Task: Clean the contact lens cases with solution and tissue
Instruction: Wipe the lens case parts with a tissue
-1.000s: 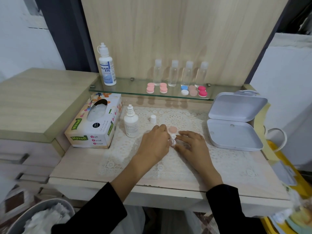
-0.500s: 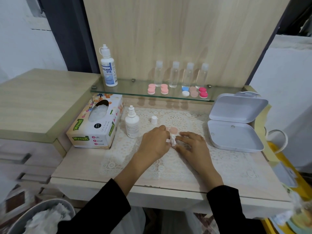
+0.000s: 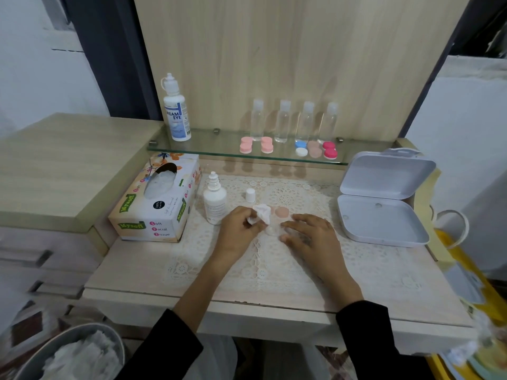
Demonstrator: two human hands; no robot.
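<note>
Contact lens case (image 3: 270,230), clear plastic, lies mid-surface just beside the flat, released right hand (image 3: 310,237). The left hand (image 3: 241,231) pinches a crumpled white tissue (image 3: 262,215). Wiping seems underway, and the coloured capped cases (image 3: 267,145) at twelve o'clock likely remain.

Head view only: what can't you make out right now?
1. Lens case, head view: tiny, translucent, between left hand and right hand; wet or dry unclear.
2. Tissue: partly inside the left hand's grip.
3. Small bottle: label print too small.
4. Bin: cut by the bottom edge, blurred.
</note>
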